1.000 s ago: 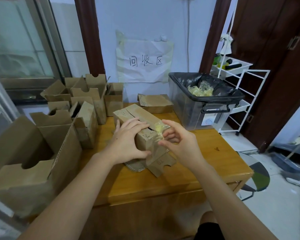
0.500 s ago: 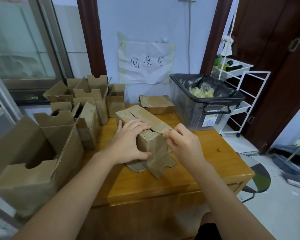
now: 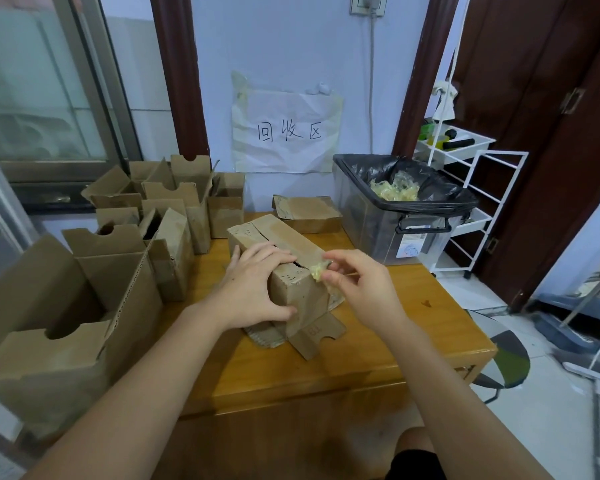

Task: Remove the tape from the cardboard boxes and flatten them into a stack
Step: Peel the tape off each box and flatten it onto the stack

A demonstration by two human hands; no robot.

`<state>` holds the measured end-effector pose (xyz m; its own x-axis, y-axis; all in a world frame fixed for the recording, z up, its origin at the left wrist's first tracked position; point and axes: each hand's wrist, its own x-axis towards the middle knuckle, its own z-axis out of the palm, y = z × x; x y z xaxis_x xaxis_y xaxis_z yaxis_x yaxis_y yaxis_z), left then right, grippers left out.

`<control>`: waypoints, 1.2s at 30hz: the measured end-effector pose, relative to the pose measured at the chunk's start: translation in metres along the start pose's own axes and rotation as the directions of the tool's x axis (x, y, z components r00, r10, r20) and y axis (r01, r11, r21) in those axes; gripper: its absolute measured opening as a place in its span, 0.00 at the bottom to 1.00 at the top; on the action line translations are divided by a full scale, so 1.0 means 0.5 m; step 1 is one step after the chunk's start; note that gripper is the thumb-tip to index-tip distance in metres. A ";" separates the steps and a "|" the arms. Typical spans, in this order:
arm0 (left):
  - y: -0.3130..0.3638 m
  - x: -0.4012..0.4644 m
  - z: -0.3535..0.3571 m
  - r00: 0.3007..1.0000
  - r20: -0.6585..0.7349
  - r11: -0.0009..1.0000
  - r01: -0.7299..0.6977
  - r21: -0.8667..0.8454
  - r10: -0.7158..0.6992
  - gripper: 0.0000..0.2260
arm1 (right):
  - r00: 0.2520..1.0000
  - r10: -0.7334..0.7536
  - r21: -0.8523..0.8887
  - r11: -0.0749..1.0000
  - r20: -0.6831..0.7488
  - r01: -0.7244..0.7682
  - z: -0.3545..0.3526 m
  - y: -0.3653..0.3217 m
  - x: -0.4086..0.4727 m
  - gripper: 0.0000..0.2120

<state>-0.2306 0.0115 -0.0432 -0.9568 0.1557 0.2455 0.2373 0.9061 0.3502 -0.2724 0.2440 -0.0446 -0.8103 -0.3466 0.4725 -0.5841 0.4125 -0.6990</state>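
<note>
A long cardboard box (image 3: 284,244) lies on its side in the middle of the wooden table (image 3: 413,327), its near flaps splayed on the tabletop. My left hand (image 3: 257,289) presses on the box's near end, thumb on the front face. My right hand (image 3: 357,285) pinches a crumpled bit of yellowish tape (image 3: 317,270) at the box's top seam. A strip of tape still runs along the top of the box. Flattened cardboard pieces (image 3: 305,213) lie stacked at the table's back.
Several open cardboard boxes (image 3: 174,216) crowd the table's left side, one large box (image 3: 59,323) nearest me. A clear bin (image 3: 395,216) lined with a black bag holds wads of tape at the back right. A white wire rack (image 3: 471,188) stands beyond it.
My right hand has lifted slightly from the box's near corner, pulling the wad of tape up off the seam. The left hand stays pressed on the box.
</note>
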 end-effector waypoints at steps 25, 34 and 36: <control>0.045 0.023 0.028 0.992 -0.099 0.994 0.090 0.056 -0.084 0.33 | 0.962 -0.167 0.091 0.984 0.217 0.150 0.002 0.031 -0.007 0.28; 0.036 0.021 0.012 0.996 -0.037 0.996 0.080 0.034 -0.078 0.34 | 0.952 -0.297 -0.184 0.942 -0.079 0.279 0.035 0.028 -0.016 0.07; 0.032 0.021 0.005 0.998 -0.011 0.998 0.055 0.033 -0.054 0.35 | 0.939 -0.301 -0.231 0.937 -0.164 0.260 0.025 0.031 -0.019 0.05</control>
<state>-0.2374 0.0286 -0.0376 -0.9664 0.1020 0.2359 0.1790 0.9256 0.3335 -0.2731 0.2432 -0.0669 -0.5928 -0.3115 0.7427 -0.7696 0.4909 -0.4084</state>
